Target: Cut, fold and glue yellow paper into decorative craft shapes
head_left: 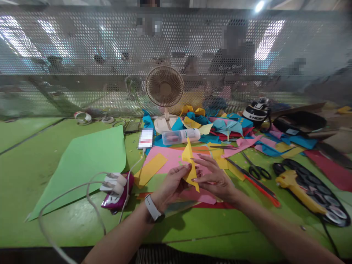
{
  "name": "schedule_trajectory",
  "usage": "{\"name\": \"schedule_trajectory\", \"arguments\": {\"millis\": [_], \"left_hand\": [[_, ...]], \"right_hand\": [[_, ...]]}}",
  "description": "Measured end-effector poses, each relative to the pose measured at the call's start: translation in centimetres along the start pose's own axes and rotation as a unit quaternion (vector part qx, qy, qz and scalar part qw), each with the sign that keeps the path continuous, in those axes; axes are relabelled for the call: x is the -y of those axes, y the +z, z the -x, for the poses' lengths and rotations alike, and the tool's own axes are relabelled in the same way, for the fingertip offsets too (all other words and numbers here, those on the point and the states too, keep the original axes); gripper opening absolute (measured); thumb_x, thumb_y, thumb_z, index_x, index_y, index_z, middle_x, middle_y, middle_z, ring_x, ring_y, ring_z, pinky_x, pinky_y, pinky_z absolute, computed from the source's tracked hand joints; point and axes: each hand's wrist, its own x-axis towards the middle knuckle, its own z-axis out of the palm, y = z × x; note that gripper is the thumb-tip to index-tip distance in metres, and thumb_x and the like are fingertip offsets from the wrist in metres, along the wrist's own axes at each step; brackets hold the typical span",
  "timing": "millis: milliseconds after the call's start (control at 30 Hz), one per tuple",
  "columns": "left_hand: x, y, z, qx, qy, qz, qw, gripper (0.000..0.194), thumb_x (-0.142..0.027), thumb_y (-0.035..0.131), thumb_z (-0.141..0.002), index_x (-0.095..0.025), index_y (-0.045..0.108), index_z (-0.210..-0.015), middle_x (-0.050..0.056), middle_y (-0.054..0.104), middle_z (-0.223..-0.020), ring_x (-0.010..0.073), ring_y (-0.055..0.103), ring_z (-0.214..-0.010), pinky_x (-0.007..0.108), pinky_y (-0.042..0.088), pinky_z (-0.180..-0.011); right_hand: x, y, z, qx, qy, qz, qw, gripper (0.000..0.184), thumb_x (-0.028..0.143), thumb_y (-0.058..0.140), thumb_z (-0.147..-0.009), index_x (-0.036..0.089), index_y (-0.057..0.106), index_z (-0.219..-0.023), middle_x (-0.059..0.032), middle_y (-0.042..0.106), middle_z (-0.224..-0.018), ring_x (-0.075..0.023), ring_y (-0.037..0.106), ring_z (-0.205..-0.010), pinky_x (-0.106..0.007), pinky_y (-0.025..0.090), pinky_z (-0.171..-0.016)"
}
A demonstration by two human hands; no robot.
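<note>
A folded piece of yellow paper [188, 154] stands between my two hands, over a stack of pink, green and orange sheets. My left hand [176, 179] grips it low on its left side, thumb in front. On the right side, the fingers of my right hand [216, 178] are spread apart, their tips at the paper's edge; whether they press on it is hard to see. Beneath lies a pink sheet [156, 152], with a loose orange-yellow strip [151, 169] on its left.
Left are a large green sheet [82, 161] and a power strip [117, 190] with cables. Behind stand a fan [165, 88], a plastic bottle [181, 136] and a phone [145, 138]. Paper scraps, scissors [258, 170], a red-handled tool [261, 189] and a yellow-handled tool [301, 192] lie right.
</note>
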Motion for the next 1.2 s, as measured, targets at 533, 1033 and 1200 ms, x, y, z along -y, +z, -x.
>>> {"name": "schedule_trajectory", "arguments": {"millis": [533,1033,1200], "left_hand": [[0.2,0.2,0.1,-0.018,0.017,-0.031,0.999,0.026,-0.04,0.072,-0.069,-0.015,0.069,-0.075,0.007,0.071,-0.073,0.019,0.065,-0.068,0.029,0.049,-0.063],[0.8,-0.3,-0.4,-0.05,0.021,0.013,0.998,0.028,-0.036,0.07,-0.071,-0.013,0.069,-0.087,0.01,0.071,-0.079,0.0211,0.065,-0.072,0.031,0.051,-0.063],[0.9,-0.1,-0.6,-0.05,0.023,0.052,0.997,0.021,-0.033,0.072,-0.068,-0.017,0.068,-0.081,0.006,0.068,-0.075,0.0176,0.063,-0.07,0.03,0.049,-0.069]], "right_hand": [[0.0,0.8,0.7,0.038,-0.012,-0.003,0.999,0.024,0.023,0.066,-0.079,0.035,0.069,-0.099,0.0007,0.046,-0.135,-0.0257,0.035,-0.127,-0.045,0.038,-0.101],[0.7,1.3,0.6,0.019,-0.023,0.0,1.0,0.014,0.023,0.063,-0.081,0.032,0.071,-0.089,0.002,0.044,-0.136,-0.025,0.034,-0.128,-0.047,0.036,-0.102],[0.8,1.4,0.6,0.035,-0.032,-0.019,0.999,0.016,0.022,0.064,-0.08,0.031,0.071,-0.09,0.0018,0.04,-0.14,-0.0265,0.033,-0.129,-0.048,0.032,-0.105]]}}
